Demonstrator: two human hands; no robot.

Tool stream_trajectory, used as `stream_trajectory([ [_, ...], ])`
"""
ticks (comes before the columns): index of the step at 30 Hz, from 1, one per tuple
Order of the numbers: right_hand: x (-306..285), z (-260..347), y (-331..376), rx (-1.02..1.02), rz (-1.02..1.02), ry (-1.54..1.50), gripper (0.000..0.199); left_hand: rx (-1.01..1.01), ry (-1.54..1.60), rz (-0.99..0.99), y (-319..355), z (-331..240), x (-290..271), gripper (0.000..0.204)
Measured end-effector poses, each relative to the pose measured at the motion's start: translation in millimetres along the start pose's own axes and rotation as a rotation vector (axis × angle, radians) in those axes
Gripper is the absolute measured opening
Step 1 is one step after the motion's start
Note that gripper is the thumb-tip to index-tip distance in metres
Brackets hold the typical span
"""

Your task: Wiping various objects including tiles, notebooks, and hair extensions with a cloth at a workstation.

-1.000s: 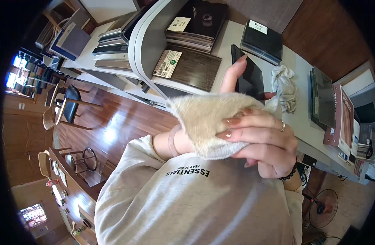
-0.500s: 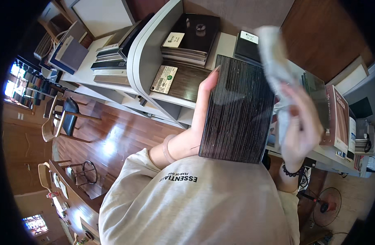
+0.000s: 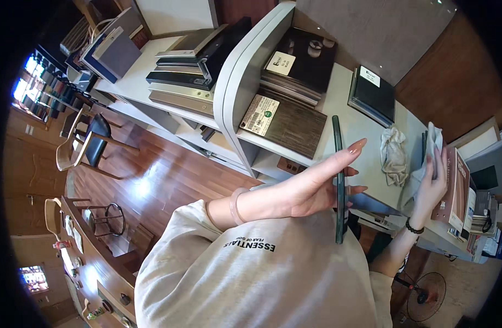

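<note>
My left hand grips a dark sample panel, which is turned so that only its thin, greenish edge shows. The panel stands nearly upright in front of my shirt, its thumb side facing up and fingertips showing past the edge. Off to the right, my right hand is closed on a pale grey cloth, fingers stretched along it, beside a reddish-brown box-like binder. A second crumpled cloth lies on the white counter between my two hands.
A wood-look sample board lies on the counter, with a stack of dark panels behind it. Dark boards rest farther right. Beyond the curved white divider are stacked binders. A fan stands at lower right.
The panel has turned from showing its striped dark face to edge-on. My right hand has moved away from it to the right, with a cloth. The view has shifted, exposing the crumpled cloth.
</note>
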State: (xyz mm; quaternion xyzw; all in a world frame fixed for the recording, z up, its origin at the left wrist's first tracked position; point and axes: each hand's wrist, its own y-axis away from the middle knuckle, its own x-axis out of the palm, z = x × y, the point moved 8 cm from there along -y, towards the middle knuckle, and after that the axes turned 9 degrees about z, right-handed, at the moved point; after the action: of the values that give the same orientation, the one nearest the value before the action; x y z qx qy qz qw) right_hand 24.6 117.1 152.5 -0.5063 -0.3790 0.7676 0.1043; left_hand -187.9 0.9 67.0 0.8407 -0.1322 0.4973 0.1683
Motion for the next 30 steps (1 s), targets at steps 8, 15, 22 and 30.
stream_trajectory([
  [8,-1,172,50,-0.456,0.761,-0.475,0.046,0.168,0.066,-0.086,14,-38,-18,0.077],
  [15,22,191,62,-0.5,0.368,-0.297,0.038,0.032,0.149,0.084,24,-44,-34,0.077],
  [22,100,110,54,0.62,0.426,-1.201,0.028,-0.079,-0.662,0.088,84,-68,-54,0.063],
  [30,161,129,64,0.759,0.665,-1.439,0.026,0.849,-2.034,0.238,87,-96,-29,0.041],
])
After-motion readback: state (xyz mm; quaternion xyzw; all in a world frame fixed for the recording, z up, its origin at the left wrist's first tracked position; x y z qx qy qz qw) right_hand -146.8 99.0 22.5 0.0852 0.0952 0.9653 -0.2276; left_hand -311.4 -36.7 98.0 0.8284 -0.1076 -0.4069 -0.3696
